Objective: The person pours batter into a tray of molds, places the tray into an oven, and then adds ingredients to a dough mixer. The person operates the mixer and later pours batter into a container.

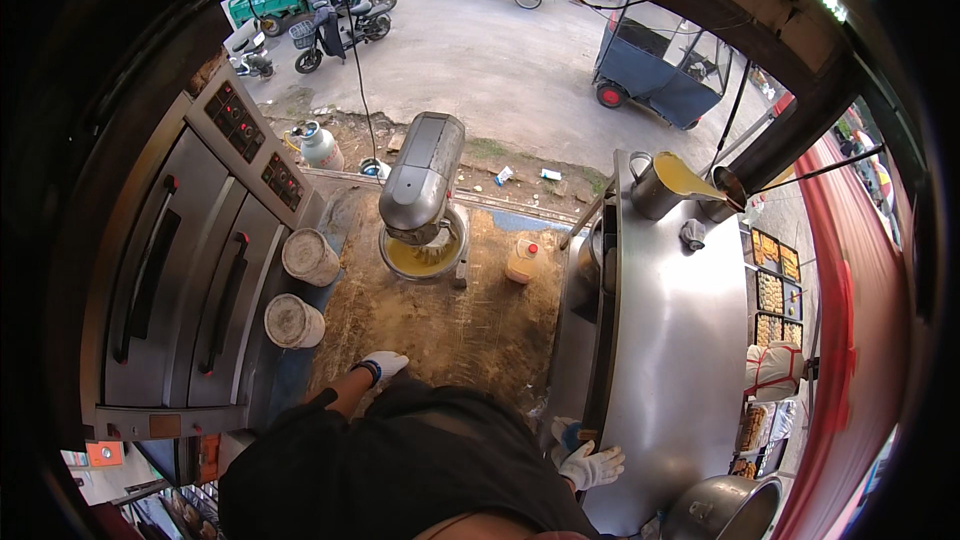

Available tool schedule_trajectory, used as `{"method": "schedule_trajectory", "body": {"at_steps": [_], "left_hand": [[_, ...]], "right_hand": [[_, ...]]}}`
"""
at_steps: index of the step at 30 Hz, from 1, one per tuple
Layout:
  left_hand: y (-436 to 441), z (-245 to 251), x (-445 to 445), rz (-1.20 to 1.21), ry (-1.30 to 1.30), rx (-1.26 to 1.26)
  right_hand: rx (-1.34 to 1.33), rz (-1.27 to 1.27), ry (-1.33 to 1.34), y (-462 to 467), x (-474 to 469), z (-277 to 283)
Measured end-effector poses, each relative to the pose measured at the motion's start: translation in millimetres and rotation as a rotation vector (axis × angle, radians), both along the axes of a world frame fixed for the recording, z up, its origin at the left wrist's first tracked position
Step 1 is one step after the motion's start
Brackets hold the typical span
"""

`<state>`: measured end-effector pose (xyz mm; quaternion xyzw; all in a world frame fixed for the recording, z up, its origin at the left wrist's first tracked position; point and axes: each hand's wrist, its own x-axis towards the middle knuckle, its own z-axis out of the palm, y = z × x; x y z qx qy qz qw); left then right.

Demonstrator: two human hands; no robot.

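Observation:
My left hand, in a white glove, hangs low beside my dark clothing, above the stained brown floor. Its fingers point to the right, and their inner side is hidden. At the near left edge of the stainless steel table, my right hand wears a white glove and has its fingers apart. No object shows in it. Close by lies a blue item with a brown part, too small to name surely. Ahead, a stand mixer has its whisk down in a steel bowl of yellow mixture.
Left stands a deck oven, with two lidded white buckets beside it. A jug with a red cap sits on the floor. The table bears a steel pitcher coated in yellow batter. A large steel pot is at lower right.

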<state>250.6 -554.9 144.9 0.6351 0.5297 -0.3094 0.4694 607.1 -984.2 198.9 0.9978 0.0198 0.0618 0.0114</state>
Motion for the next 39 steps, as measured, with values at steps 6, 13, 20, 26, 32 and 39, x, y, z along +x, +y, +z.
{"method": "schedule_trajectory", "body": {"at_steps": [6,13,20,26,32,39], "left_hand": [[5,-1,-26,-0.048,-0.199,0.079],[27,4,-123,0.104,0.058,-0.029],[42,34,-192,0.354,0.145,-0.026],[36,33,-183,0.562,0.064,-0.036],[13,27,-193,0.332,-0.064,-0.016],[0,16,-202,0.255,-0.007,0.116]], "right_hand": [[-0.090,-0.185,0.124,42,-31,18],[0.096,-0.057,0.133,51,7,32],[-0.249,-0.415,0.502,64,31,55],[0.054,-0.791,0.340,27,96,8],[0.396,-1.006,0.182,43,118,-16],[0.282,-1.009,0.238,34,135,-33]]}}
